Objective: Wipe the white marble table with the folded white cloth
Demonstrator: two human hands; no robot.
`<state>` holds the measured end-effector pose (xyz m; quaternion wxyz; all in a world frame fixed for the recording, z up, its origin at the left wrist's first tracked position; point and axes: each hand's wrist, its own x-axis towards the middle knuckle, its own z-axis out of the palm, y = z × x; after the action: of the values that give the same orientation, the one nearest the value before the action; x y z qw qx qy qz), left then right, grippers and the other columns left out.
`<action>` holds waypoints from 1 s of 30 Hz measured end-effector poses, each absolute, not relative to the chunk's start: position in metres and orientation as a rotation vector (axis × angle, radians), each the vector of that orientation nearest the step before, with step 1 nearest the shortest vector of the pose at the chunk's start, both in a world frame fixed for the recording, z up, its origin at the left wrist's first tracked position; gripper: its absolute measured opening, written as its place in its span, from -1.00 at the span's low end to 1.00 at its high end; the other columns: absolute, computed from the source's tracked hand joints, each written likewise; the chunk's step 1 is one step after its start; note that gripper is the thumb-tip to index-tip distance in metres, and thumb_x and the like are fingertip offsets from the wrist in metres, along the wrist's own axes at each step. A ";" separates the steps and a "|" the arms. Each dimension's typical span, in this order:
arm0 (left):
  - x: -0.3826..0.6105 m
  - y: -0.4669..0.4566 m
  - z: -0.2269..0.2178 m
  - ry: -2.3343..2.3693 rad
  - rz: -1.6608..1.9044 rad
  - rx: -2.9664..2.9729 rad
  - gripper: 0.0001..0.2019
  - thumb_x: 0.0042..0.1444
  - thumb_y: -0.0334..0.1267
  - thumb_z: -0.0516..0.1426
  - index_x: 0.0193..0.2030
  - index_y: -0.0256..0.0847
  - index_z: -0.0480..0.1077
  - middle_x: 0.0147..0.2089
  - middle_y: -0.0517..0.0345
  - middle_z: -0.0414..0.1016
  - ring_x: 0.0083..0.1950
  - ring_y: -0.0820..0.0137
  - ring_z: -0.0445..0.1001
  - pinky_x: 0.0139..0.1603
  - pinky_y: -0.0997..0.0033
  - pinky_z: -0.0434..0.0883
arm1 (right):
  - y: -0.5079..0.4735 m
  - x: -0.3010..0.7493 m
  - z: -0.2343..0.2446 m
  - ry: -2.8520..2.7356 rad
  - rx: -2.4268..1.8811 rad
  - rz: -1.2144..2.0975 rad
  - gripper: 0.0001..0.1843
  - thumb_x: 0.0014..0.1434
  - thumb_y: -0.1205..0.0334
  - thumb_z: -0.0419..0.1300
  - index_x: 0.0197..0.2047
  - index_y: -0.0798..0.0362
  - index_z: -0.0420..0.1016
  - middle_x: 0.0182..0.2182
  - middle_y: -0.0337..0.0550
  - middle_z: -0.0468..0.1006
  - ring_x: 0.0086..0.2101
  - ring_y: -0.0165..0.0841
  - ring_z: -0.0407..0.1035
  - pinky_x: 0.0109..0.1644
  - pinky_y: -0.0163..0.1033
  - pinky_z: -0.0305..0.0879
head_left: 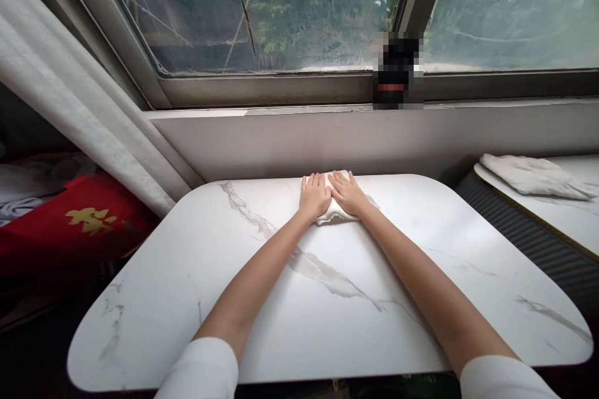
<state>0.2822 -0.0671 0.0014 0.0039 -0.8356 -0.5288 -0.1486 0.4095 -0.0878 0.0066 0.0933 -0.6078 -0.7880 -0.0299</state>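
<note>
At the far edge of the white marble-patterned table, both arms reach straight forward to a folded white cloth. My left hand lies flat on its left part, fingers stretched toward the wall. Beside it, my right hand rests flat over the right part, fingers extended and slightly spread. The two hands nearly touch at the thumbs. Most of the cloth is hidden beneath them; its front edge and a bit at the far side show.
A window with a metal frame rises behind the low wall. On the right, another cloth lies on a second marble-patterned surface. A pale curtain hangs at left, near a red fabric item with a gold print.
</note>
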 end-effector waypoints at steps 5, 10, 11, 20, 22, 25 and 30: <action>0.290 -0.114 0.004 -1.601 -0.468 -2.671 -0.49 0.27 -0.27 -0.18 0.31 -0.44 0.07 0.34 -0.12 0.10 0.36 0.20 0.02 0.36 0.09 -0.14 | -0.131 0.424 0.004 -2.425 -1.729 -0.118 -0.40 0.29 0.25 -0.21 0.31 0.42 0.02 0.30 0.23 0.01 0.30 -0.15 -0.18 0.34 0.03 -0.27; 0.288 -0.215 0.008 -1.419 -0.419 -2.862 -0.44 0.29 -0.20 -0.19 0.34 -0.52 -0.03 0.38 -0.28 -0.05 0.39 0.05 -0.09 0.35 -0.03 -0.18 | -0.243 0.446 0.004 -2.477 -1.494 -0.106 -0.40 0.34 0.20 -0.25 0.39 0.22 -0.22 0.35 0.05 -0.11 0.31 -0.24 -0.32 0.35 0.07 -0.22; 0.286 -0.236 0.009 -1.354 -0.404 -2.937 -0.43 0.30 -0.16 -0.21 0.35 -0.52 -0.06 0.39 -0.30 -0.10 0.39 0.03 -0.14 0.35 -0.06 -0.19 | -0.267 0.449 0.006 -2.471 -1.480 -0.115 -0.38 0.35 0.20 -0.23 0.40 0.17 -0.31 0.35 0.02 -0.15 0.31 -0.23 -0.33 0.35 0.09 -0.21; 0.292 -0.272 0.013 -1.117 -0.343 -3.239 -0.40 0.33 -0.06 -0.32 0.38 -0.46 -0.15 0.42 -0.21 -0.22 0.42 0.13 -0.32 0.35 -0.09 -0.26 | -0.327 0.461 0.006 -2.413 -1.686 -0.098 -0.34 0.35 0.19 -0.22 0.40 0.07 -0.48 0.36 -0.07 -0.20 0.31 -0.23 -0.28 0.34 0.05 -0.13; 0.304 -0.242 0.010 -1.177 -0.377 -3.174 -0.44 0.33 -0.12 -0.31 0.37 -0.42 -0.12 0.42 -0.13 -0.16 0.42 0.20 -0.27 0.37 -0.04 -0.29 | -0.293 0.465 0.001 -2.364 -1.797 -0.059 -0.38 0.35 0.17 -0.26 0.40 0.11 -0.34 0.35 -0.04 -0.13 0.31 -0.25 -0.27 0.34 0.04 -0.14; 0.325 -0.188 0.005 -1.283 -0.445 -3.044 -0.47 0.32 -0.20 -0.27 0.36 -0.39 -0.06 0.40 -0.07 -0.07 0.41 0.25 -0.17 0.37 0.01 -0.29 | -0.228 0.475 -0.002 -2.289 -1.922 -0.020 -0.40 0.33 0.17 -0.29 0.37 0.21 -0.11 0.33 0.02 -0.04 0.30 -0.25 -0.21 0.34 0.02 -0.17; 0.367 -0.115 0.002 -1.446 -0.503 -2.886 -0.48 0.30 -0.22 -0.24 0.34 -0.37 0.01 0.37 -0.06 0.04 0.39 0.26 -0.06 0.37 0.03 -0.23 | -0.137 0.503 0.003 -2.232 -1.951 -0.016 -0.41 0.26 0.25 -0.24 0.34 0.20 0.03 0.31 -0.04 0.06 0.28 -0.27 -0.10 0.34 -0.05 -0.16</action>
<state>0.3672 -0.1153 0.0017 -0.0626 -0.8816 -0.4418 -0.1537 0.5034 -0.1365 0.0026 0.0886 -0.6555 -0.7500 -0.0054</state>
